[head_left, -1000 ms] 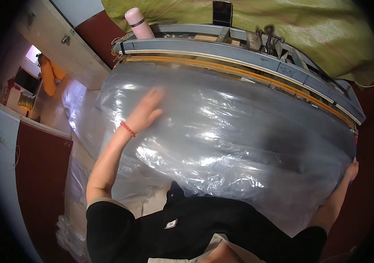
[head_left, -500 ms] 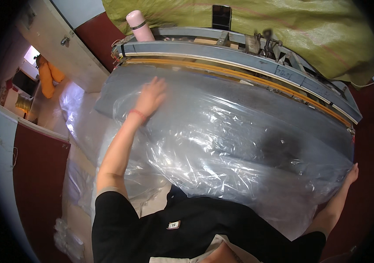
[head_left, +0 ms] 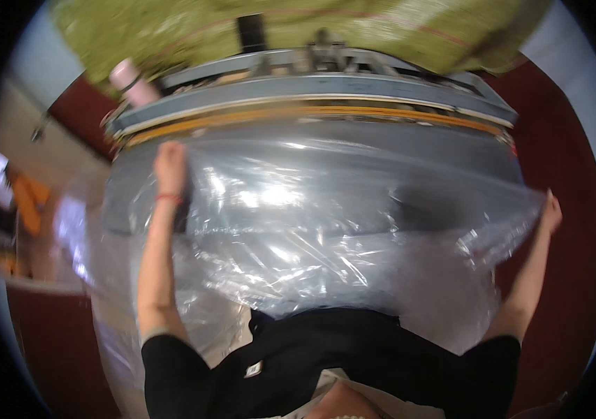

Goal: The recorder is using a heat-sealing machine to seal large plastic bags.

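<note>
A wide sheet of transparent plastic film [head_left: 284,244], shiny and creased, stretches across the dark grey bench surface [head_left: 354,136] and hangs down to my body. At the left, my left hand [head_left: 171,166] is closed on the film's far edge, above the bench. My right hand [head_left: 553,211] pinches the film's right corner, out past the bench's right end. Between both hands the upper edge of the film runs fairly taut, sloping down to the right. Slight blur covers my left fingers.
Behind the bench surface runs a blue-grey metal frame [head_left: 312,87] with an orange strip [head_left: 354,110]. A pink bottle [head_left: 134,82] leans at its left end. Green-yellow sheeting [head_left: 395,31] hangs behind. More plastic film [head_left: 113,307] lies at the left, near an orange object [head_left: 27,199].
My left hand went from spread on the film to closed on its edge. My right hand lifted the right corner upward. The view turned, so the bench now sits more level.
</note>
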A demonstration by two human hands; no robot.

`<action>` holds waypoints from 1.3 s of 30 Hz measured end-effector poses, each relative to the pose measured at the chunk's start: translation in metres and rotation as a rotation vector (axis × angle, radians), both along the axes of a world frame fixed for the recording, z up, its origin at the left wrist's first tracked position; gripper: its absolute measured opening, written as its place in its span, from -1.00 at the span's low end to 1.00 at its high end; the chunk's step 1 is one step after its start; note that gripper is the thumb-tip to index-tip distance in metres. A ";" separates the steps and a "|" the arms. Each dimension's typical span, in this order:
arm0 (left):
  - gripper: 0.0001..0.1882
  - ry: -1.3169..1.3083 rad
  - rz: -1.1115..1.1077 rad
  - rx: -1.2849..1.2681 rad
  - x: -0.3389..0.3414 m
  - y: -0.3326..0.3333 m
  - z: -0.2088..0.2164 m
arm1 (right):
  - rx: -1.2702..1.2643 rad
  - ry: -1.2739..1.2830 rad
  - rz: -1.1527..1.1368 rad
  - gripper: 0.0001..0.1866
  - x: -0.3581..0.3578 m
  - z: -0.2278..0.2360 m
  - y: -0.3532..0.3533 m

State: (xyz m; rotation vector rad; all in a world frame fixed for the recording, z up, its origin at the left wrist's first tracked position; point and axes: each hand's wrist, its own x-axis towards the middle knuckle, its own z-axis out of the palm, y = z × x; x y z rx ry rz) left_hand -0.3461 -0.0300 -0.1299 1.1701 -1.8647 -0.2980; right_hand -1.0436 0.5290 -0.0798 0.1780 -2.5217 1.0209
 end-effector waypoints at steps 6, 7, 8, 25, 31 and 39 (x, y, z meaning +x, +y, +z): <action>-0.87 0.502 0.137 0.133 0.044 -0.055 -0.012 | -0.202 0.468 -0.033 -0.68 -0.002 -0.010 -0.111; -0.88 0.434 0.150 0.121 0.055 -0.067 -0.027 | -0.328 0.449 0.137 -0.70 -0.008 -0.032 -0.131; -0.88 0.366 0.167 0.106 0.062 -0.079 -0.040 | -0.373 0.353 0.213 -0.70 -0.013 -0.051 -0.148; -0.84 0.493 0.196 0.033 0.079 -0.162 -0.070 | -0.471 0.308 0.161 -0.81 -0.064 -0.100 -0.244; -0.80 0.625 0.223 0.202 0.065 -0.153 -0.059 | -0.661 0.141 0.134 -0.86 -0.045 -0.072 -0.236; -0.94 0.600 0.029 0.260 0.042 -0.098 -0.017 | -0.348 -0.040 0.486 -0.60 -0.014 -0.046 -0.222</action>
